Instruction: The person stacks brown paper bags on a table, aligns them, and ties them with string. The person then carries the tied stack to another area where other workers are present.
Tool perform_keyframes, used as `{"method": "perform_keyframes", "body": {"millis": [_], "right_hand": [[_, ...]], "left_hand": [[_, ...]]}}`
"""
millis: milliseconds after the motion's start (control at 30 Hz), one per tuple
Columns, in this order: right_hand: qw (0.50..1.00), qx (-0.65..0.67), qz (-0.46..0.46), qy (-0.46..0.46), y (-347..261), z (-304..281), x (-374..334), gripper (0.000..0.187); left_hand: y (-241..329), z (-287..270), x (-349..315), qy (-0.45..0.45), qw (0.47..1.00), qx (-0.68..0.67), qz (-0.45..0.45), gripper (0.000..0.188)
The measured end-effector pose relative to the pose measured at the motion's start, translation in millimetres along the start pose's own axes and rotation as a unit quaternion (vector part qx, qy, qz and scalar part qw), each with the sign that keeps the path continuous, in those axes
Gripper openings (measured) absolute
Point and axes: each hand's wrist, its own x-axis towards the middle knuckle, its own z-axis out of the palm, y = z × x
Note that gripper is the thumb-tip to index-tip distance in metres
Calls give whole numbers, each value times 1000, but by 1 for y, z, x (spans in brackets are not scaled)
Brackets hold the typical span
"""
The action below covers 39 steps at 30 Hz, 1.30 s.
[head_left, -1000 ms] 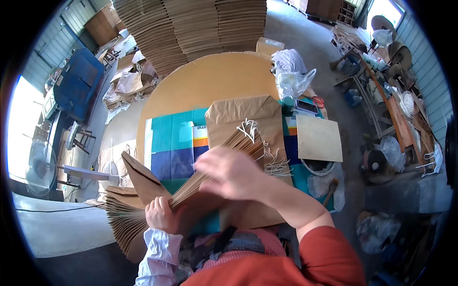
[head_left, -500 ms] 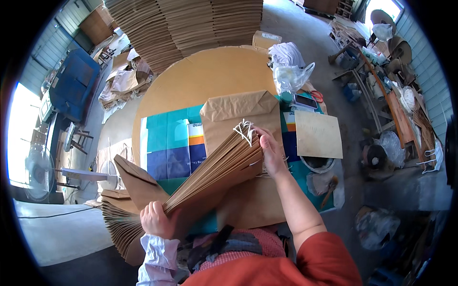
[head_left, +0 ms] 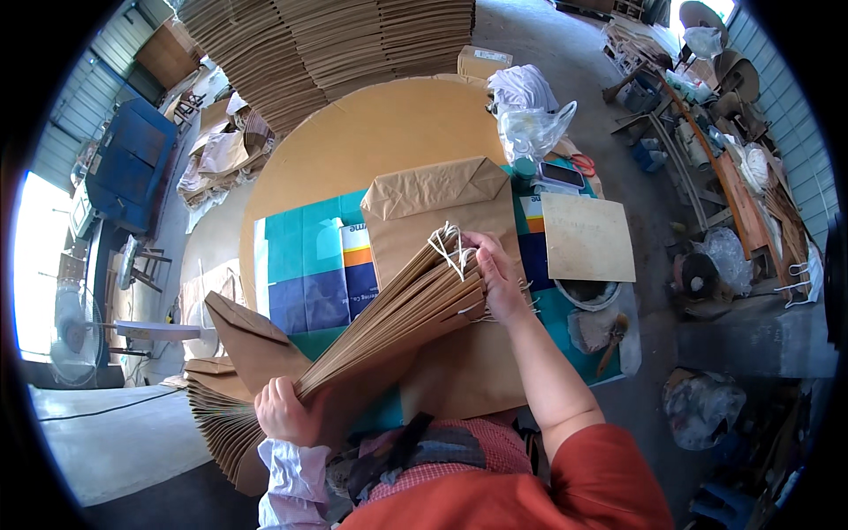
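A thick bundle of brown paper bags [head_left: 389,322] slants across in front of me, its layers spread like a fan towards the upper right. My left hand [head_left: 284,412] is closed around the bundle's narrow middle, and beyond it the folded ends [head_left: 221,424] fan out at the lower left. At the upper right end, my right hand [head_left: 495,278] grips the corner of the layers, beside loops of white string [head_left: 452,250]. Under the bundle, a single brown paper bag [head_left: 437,208] with a folded end lies flat. Most of both palms is hidden.
Beneath lies a teal and blue printed sheet [head_left: 305,265] on a round brown tabletop [head_left: 371,124]. To the right are a square board [head_left: 587,237] over a bowl, a brush [head_left: 611,343], a phone [head_left: 561,176] and red-handled scissors [head_left: 583,164]. Tall cardboard stacks [head_left: 336,44] stand behind.
The fanned upper edges of the bundle have spread slightly wider beside my right hand. Both hands keep their hold, and the whole view has shifted a little.
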Motion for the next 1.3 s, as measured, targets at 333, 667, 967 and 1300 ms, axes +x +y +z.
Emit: {"method": "perform_keyframes", "body": {"millis": [333, 667, 967, 1300], "right_hand": [[994, 16, 100, -49, 4, -11, -6, 49], [933, 215, 273, -93, 27, -18, 16, 36], [909, 240, 283, -193, -5, -12, 25, 57], [939, 141, 221, -221, 2, -22, 31, 38]], "left_hand": [[1, 0, -1, 8, 1000, 7, 4, 51], [-2, 3, -3, 21, 1000, 18, 14, 50], [-3, -1, -6, -4, 1000, 4, 6, 53], [-2, 2, -6, 11, 1000, 15, 11, 49]]}}
